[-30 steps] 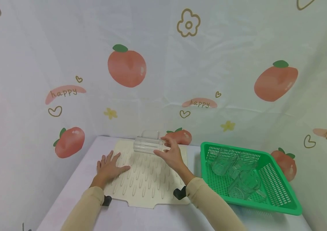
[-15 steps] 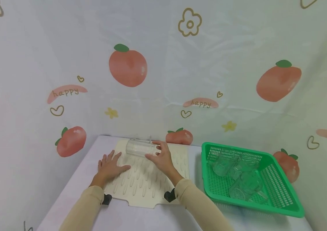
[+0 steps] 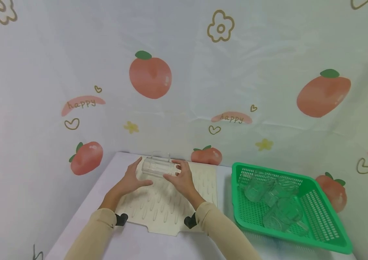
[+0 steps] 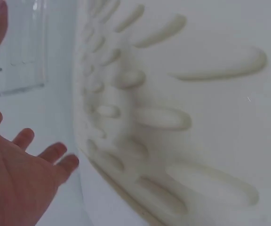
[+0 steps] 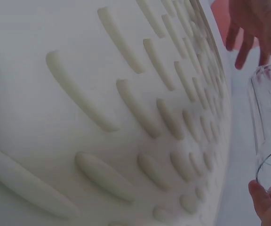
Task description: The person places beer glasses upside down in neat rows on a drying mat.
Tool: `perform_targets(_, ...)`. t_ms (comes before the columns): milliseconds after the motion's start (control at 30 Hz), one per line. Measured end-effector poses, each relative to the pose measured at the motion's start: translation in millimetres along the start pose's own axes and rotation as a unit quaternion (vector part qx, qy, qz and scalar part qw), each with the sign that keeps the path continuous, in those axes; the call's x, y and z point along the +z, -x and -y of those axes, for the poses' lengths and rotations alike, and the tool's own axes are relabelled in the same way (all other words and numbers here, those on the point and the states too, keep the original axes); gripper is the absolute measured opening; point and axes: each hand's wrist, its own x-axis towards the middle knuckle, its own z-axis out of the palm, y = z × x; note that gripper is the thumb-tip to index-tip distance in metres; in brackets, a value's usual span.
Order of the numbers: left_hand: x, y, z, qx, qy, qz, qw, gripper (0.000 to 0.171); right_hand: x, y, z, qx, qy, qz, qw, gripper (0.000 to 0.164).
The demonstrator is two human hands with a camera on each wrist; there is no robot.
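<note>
A clear glass mug (image 3: pixel 158 167) lies on its side in the air over the back of a cream ridged mat (image 3: pixel 161 207), its handle (image 3: pixel 159 157) pointing toward the wall. My right hand (image 3: pixel 184 182) grips the mug at its open end; in the right wrist view the fingers (image 5: pixel 262 200) are at the round rim. My left hand (image 3: pixel 129 182) is at the other end, thumb and fingers spread, close to the mug's base. In the left wrist view the mug (image 4: pixel 18 61) shows beyond the spread fingers of that hand.
A green plastic basket (image 3: pixel 240 206) stands right of the mat with several clear glass mugs (image 3: pixel 283 215) in it. Mat and basket are on a white-covered table (image 3: pixel 145 247). Behind and at the sides hangs a printed cloth (image 3: pixel 184 90).
My right hand has brought the mug leftward, its handle tipping back toward the wall. My left hand has lifted from the mat's left side and moved up to the mug's base end.
</note>
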Motion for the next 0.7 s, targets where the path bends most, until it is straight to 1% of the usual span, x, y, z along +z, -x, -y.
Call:
perform_targets(100, -0.4, -2.1, -5.4, 0.007, 0.054, -0.005, 0.9985, 0.115, 1, 0, -1, -0.002, -0.003, 0.002, 1.0, 0.057)
perform_targets(167, -0.5, -2.4, -9.3, 0.0, 0.078, -0.01, 0.9969, 0.112, 2, 0, -1, -0.002, -0.006, 0.005, 1.0, 0.057)
perform_targets(267, 0.3, -2.9, -14.8, -0.018, 0.1, -0.013, 0.9948, 0.108, 3, 0, -1, -0.003, -0.018, 0.009, 1.0, 0.057)
perform_targets(433, 3.6, -3.0, -20.3, -0.042, 0.145, -0.007, 0.9886, 0.102, 4, 1, -2, 0.001, -0.028, 0.013, 1.0, 0.057)
perform_targets(500, 5.6, -3.2, -21.9, -0.043, 0.164, -0.005, 0.9855, 0.1, 4, 1, -3, 0.0, -0.03, 0.012, 0.999, 0.057)
perform_targets(600, 7.9, -4.8, -22.3, -0.046, 0.175, -0.006, 0.9835, 0.1, 6, 1, -3, 0.0, -0.042, 0.009, 0.999, 0.057)
perform_targets(700, 10.8, -8.5, -19.5, -0.045, 0.188, -0.011, 0.9811, 0.102, 7, 0, -3, 0.004, -0.045, 0.008, 0.999, 0.057)
